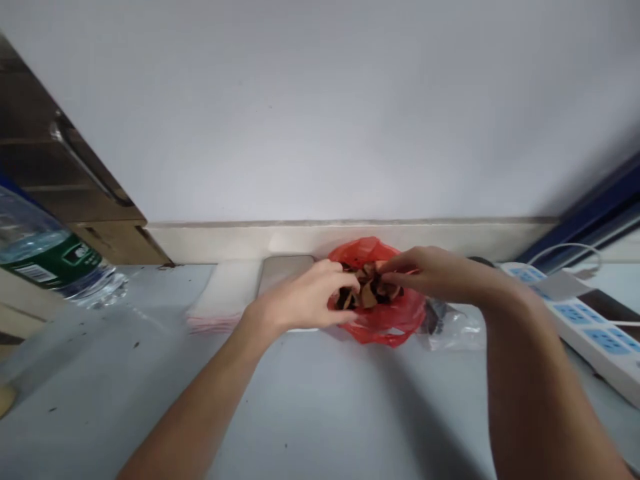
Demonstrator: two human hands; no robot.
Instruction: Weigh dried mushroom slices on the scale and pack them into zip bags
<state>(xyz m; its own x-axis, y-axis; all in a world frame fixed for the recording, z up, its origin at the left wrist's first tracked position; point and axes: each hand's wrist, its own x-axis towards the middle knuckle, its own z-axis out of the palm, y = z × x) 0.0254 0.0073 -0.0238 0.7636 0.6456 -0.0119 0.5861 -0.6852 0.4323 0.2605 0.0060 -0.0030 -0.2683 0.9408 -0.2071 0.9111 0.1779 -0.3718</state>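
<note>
A red plastic bag (400, 327) sits on the table against the wall, its mouth spread wide. Dry brown curved pieces, like shells or peel, fill it; one brown piece (369, 295) shows clearly. My left hand (323, 293) is at the bag's left rim, thumb and fingers apart around the edge of the pieces. From the right, my right hand (423, 272) reaches over the bag. Its thumb and fingertips come close together at the pieces, and what lies between them is too small to make out.
Left of the bag lie a grey flat case (283, 272) and a stack of white tissues (225, 293). Clear plastic wrapping (457, 330) is to its right, beside a white power strip (585, 327) with cables. A water bottle (65, 257) stands at the left.
</note>
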